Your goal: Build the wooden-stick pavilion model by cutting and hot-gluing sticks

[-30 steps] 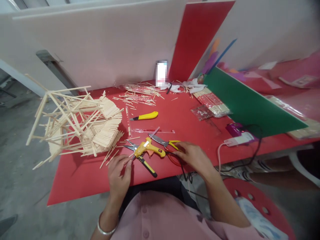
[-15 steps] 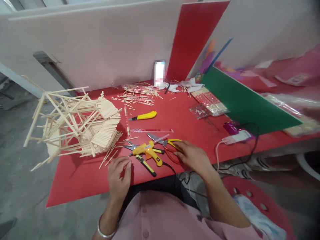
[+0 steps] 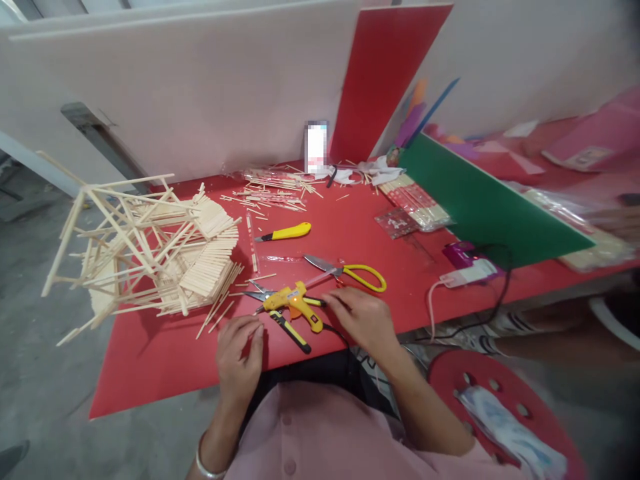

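Observation:
My left hand (image 3: 240,353) rests at the table's near edge, fingers loosely curled and thumb apart, with nothing visible in it. My right hand (image 3: 367,323) has its fingers stretched toward the end of a black-and-yellow handle of some pliers (image 3: 290,330); whether they touch I cannot tell. A yellow glue gun (image 3: 290,300) with a clear stick in its back lies across the pliers, hiding their middle. Just beyond my right hand are scissors with yellow handles (image 3: 367,269). Part of a red handle beside them is hidden by the hand. A yellow-handled knife (image 3: 290,231) lies farther back.
A framework of thin wooden sticks (image 3: 150,247) stands on the left of the red table (image 3: 160,373). Loose sticks (image 3: 273,193) and wrappers lie behind. Packed sticks (image 3: 415,203), a green board (image 3: 495,200) and a power strip (image 3: 470,272) are right. A red stool (image 3: 450,367) stands below.
My right hand has let go of the scissors and moved left toward the pliers' handle. The scissors now lie slightly farther right on the table. My left hand stays in place.

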Demonstrator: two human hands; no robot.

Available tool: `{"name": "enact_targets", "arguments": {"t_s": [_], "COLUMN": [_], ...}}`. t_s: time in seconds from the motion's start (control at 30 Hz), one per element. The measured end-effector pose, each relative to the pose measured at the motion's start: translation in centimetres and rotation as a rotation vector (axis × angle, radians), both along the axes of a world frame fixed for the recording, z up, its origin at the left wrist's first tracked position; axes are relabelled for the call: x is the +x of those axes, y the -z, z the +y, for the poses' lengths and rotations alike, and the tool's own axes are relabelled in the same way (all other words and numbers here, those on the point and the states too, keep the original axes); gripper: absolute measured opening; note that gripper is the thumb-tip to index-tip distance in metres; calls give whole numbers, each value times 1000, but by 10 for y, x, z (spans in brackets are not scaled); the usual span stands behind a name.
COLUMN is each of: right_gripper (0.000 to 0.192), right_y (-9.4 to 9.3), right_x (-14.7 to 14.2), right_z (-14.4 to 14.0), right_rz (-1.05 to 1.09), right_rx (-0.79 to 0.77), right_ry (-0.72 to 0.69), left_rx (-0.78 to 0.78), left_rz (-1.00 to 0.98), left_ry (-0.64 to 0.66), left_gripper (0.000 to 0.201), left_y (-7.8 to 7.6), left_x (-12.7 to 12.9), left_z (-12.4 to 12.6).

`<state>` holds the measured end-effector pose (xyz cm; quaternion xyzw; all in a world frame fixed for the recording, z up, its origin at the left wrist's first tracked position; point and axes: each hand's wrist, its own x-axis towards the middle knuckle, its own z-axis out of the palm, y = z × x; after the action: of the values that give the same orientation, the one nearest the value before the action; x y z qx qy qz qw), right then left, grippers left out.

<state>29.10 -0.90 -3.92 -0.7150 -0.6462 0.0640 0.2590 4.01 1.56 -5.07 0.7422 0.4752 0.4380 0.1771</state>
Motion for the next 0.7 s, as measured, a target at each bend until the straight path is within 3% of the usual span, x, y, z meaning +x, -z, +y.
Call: {"name": "enact_targets", "arguments": {"t_s": [0.23,0.7], "right_gripper": [34,39], "right_y": [-3,2], "right_x": [-27,-33], "right_z": [1,-2], "right_rz": [31,-50], "right_rx": [-100,-266], "right_ry": [-107,-149], "left_rx": [3,-17], "left_rz": [-6,-39], "left_ry": [4,-6], "left_gripper": [12,11], "left_y": [0,4], "left_x": [0,-1], "left_z": [-2,-4]}}
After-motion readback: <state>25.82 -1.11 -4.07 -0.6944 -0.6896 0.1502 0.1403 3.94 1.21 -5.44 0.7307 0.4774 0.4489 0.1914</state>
